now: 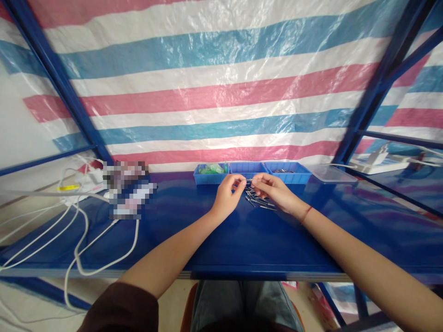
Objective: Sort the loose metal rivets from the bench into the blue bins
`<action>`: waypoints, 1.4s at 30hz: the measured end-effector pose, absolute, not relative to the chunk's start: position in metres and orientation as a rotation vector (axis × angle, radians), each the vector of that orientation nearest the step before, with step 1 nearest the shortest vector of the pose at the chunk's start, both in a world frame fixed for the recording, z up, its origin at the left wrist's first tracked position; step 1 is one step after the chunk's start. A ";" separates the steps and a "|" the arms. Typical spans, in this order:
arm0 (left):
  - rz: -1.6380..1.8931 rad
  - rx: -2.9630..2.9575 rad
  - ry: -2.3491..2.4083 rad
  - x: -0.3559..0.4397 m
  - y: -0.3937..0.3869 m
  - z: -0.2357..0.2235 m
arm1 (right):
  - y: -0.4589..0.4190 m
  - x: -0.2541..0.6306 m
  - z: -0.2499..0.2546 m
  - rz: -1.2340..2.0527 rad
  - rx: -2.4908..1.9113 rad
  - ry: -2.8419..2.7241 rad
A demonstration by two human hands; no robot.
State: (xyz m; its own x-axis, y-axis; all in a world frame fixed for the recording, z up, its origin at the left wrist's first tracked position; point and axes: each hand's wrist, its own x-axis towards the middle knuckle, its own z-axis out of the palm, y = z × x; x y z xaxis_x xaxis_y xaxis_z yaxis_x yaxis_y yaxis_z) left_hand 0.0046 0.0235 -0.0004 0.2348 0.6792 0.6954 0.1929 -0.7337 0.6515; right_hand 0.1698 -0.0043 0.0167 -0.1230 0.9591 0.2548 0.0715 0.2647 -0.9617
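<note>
My left hand (230, 192) and my right hand (272, 188) meet above the middle of the blue table, fingertips pinched. Between them runs a thin silvery metal rod (248, 180), one end in each pinch; its exact kind is too small to make out. Just below the hands lies a loose pile of similar slender metal rods (258, 199), partly covered by my right hand. Behind the hands three blue bins stand in a row. The left bin (209, 178) holds green pieces and clear plastic, and the right bin (294, 177) holds some metal pieces.
The middle blue bin (246, 168) stands between the other two. A clear plastic lid (332, 174) lies at right. White cables (83, 230) and a power strip (86, 182) occupy the left side, near a blurred-out item (129, 189). Blue frame posts (368, 92) and striped sheeting enclose the table.
</note>
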 end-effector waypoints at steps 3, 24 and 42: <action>1.447 2.119 0.828 0.004 0.026 -0.003 | -0.006 0.170 0.020 0.989 -1.020 -1.451; 0.656 2.661 1.048 0.005 0.031 -0.016 | 0.026 0.265 0.022 -0.329 -1.765 -1.442; 0.516 2.819 1.105 0.010 0.034 -0.009 | 0.033 0.190 -0.015 -0.081 -1.382 -2.243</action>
State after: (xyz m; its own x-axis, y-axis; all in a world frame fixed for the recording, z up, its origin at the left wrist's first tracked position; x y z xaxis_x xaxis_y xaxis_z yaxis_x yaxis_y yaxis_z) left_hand 0.0101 0.0337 -0.0090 0.6849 0.6715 0.2829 0.6479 -0.7388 0.1852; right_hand 0.1898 0.0332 -0.0152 -0.3595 0.8218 0.4421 0.8515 0.4827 -0.2049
